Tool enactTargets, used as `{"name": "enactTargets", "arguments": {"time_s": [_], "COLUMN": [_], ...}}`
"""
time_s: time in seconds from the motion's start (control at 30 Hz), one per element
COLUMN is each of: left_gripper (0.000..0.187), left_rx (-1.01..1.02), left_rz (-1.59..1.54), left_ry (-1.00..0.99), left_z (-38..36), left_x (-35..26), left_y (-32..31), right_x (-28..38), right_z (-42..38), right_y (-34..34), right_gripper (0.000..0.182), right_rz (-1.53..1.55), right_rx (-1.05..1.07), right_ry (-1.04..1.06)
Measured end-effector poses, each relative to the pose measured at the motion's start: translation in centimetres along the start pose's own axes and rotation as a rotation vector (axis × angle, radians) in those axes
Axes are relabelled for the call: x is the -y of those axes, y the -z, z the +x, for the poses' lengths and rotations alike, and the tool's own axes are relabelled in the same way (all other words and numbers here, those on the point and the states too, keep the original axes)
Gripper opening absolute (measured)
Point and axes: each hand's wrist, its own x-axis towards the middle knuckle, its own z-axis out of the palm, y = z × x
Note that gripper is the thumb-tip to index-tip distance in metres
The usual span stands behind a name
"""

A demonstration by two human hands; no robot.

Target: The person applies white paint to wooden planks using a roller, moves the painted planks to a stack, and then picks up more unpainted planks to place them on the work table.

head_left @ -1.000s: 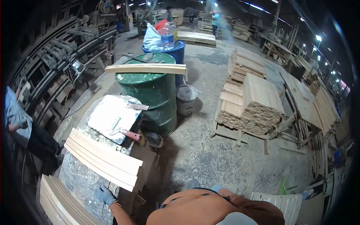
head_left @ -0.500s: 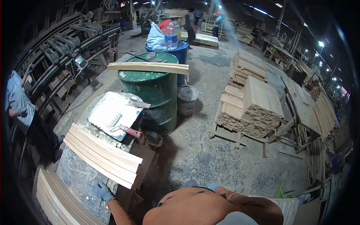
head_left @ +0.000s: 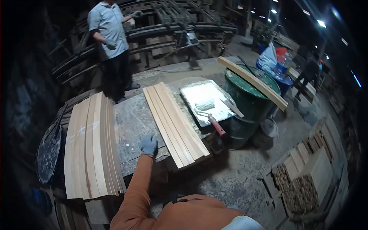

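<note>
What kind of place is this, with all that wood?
Most likely a woodworking shop or timber factory. Curved wooden slats lie stacked on the worktable, cut wood blocks are piled on the floor, and a green drum stands nearby.

The right hand is out of sight below the orange sleeve, the co-worker [head_left: 109,36] far beyond the left hand [head_left: 148,145] is cut off at the top edge, and distant figures to its right are too small to read.

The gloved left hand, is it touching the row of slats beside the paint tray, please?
Apart. The head view shows the left hand flat on the grey table, with bare tabletop between it and the slats.
</note>
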Motion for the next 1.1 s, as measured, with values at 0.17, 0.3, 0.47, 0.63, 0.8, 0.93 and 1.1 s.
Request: {"name": "enactTargets", "arguments": {"time_s": [0.17, 0.3, 0.47, 0.63, 0.8, 0.93, 1.1], "left_gripper": [0.026, 0.024, 0.047, 0.048, 0.051, 0.051, 0.049], "left_rx": [0.223, 0.165, 0.027, 0.242, 0.322, 0.359, 0.41], "left_rz": [0.036, 0.185, 0.404, 0.154, 0.323, 0.34, 0.346], "left_ry": [-0.022, -0.06, -0.093, -0.026, -0.027, -0.018, 0.01], "left_z": [1.3, 1.0, -0.2, -0.2, 0.5, 0.4, 0.6], "left_x": [-2.9, -2.2, -3.8, -1.7, -1.9, -1.9, -2.2], "left_y": [-0.6, -2.3, -1.3, -2.2, -2.1, -2.1, -1.7], "right_x": [3.4, 14.2, 23.9, 29.4, 31.4, 31.9, 31.2], "right_z": [0.6, -6.7, -9.5, -9.4, -9.2, -10.9, -17.2], "right_y": [7.8, 17.8, 23.6, 24.1, 24.3, 24.9, 32.5], "right_gripper": [0.047, 0.073, 0.095, 0.086, 0.083, 0.074, 0.073], "right_rz": [0.415, 0.494, 0.074, -0.153, -0.247, -0.247, -0.259], "right_rx": [-0.552, -0.993, -1.304, -1.347, -1.29, -1.319, -1.416], "right_ry": [0.135, 0.566, 0.829, 0.851, 0.749, 0.76, 0.452]}}
